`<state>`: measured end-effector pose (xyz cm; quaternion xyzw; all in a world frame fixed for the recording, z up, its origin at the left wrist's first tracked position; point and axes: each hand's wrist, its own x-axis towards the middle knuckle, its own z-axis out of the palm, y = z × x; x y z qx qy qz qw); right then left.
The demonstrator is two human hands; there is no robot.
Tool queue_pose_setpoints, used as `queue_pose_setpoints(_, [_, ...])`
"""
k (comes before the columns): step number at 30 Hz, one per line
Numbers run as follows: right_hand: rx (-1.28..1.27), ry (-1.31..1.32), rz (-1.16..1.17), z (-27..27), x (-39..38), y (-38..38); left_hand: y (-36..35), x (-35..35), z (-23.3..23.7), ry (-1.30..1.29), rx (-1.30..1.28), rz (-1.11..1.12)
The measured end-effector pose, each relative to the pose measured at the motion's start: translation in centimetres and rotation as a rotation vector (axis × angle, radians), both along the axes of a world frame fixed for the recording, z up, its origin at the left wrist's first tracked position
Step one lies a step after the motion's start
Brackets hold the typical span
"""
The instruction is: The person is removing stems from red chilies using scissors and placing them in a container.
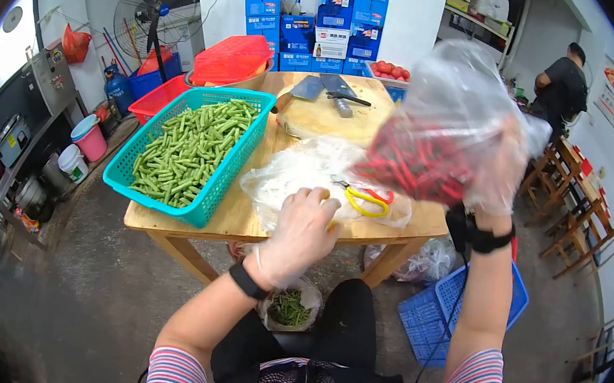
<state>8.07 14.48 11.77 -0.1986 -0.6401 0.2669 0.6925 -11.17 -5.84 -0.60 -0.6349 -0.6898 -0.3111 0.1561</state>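
Observation:
My right hand [500, 171], in a clear glove, is closed on a clear plastic bag of red chili peppers [419, 158], lifted over the table's right side. My left hand [302, 225], also gloved, is at the table's front edge with its fingers curled. A bit of yellow shows by its fingertips; what it holds is hidden. In front of it a crumpled clear plastic bag [287, 171] lies flat. On that bag rest scissors with yellow and red handles [367, 201]. Left of the hand stands a teal basket [203, 214] of cut green beans [195, 150].
A round cutting board [351, 125] with a cleaver [308, 87] lies at the back of the wooden table [423, 230]. A bin [291, 306] of green trimmings stands between my legs. Blue crates [428, 324] sit on the floor at right. Another person [564, 80] stands far right.

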Motion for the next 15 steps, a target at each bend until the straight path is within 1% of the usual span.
queue_pose_setpoints(1, [-0.024, -0.006, -0.028, -1.0, 2.5, 0.0, 1.5, -0.4, 0.5, 0.045, -0.106, 0.017])
queue_pose_setpoints(2, [-0.05, -0.012, -0.056, -2.2, 4.5, -0.6, 3.2, -0.9, 1.0, 0.041, -0.106, 0.01])
queue_pose_setpoints(4, [0.012, -0.055, -0.201, -4.1, 7.3, -3.5, 6.8, -2.1, 1.5, 0.231, -0.302, -0.012])
queue_pose_setpoints(5, [-0.052, 0.003, -0.156, -5.2, 8.6, -4.6, 8.5, -2.7, 1.1, 0.23, -0.298, -0.016])
queue_pose_setpoints(6, [-0.115, 0.062, -0.111, -6.3, 9.9, -5.6, 10.2, -3.4, 0.4, 0.339, -0.341, -0.022])
queue_pose_setpoints(7, [-0.203, 0.068, -0.119, -7.1, 11.5, -6.3, 11.8, -4.1, 0.1, 0.447, -0.382, -0.026])
queue_pose_setpoints(8, [-0.292, 0.074, -0.126, -8.0, 13.1, -7.0, 13.1, -4.8, -0.1, 0.445, -0.378, -0.027])
queue_pose_setpoints(10, [-0.378, 0.196, -0.169, -11.1, 15.9, -8.6, 15.1, -6.1, -0.1, 0.534, -0.472, -0.026])
queue_pose_setpoints(11, [-0.401, 0.118, -0.201, -12.1, 17.3, -9.3, 15.8, -6.4, 0.2, 0.475, -0.463, 0.104])
queue_pose_setpoints(12, [-0.426, 0.039, -0.232, -12.9, 18.7, -10.0, 16.7, -7.4, 0.4, 0.474, -0.468, 0.103])
queue_pose_setpoints(13, [-0.431, 0.037, -0.232, -13.7, 19.7, -11.0, 17.6, -9.0, 0.4, 0.106, -0.426, 0.055])
queue_pose_setpoints(14, [-0.317, -0.225, -0.427, -14.6, 20.4, -12.0, 18.4, -10.4, 0.5, -0.261, -0.375, 0.01])
queue_pose_setpoints(15, [-0.191, -0.489, -0.614, -15.2, 20.9, -12.5, 19.1, -11.2, 0.9, -0.263, -0.377, 0.013])
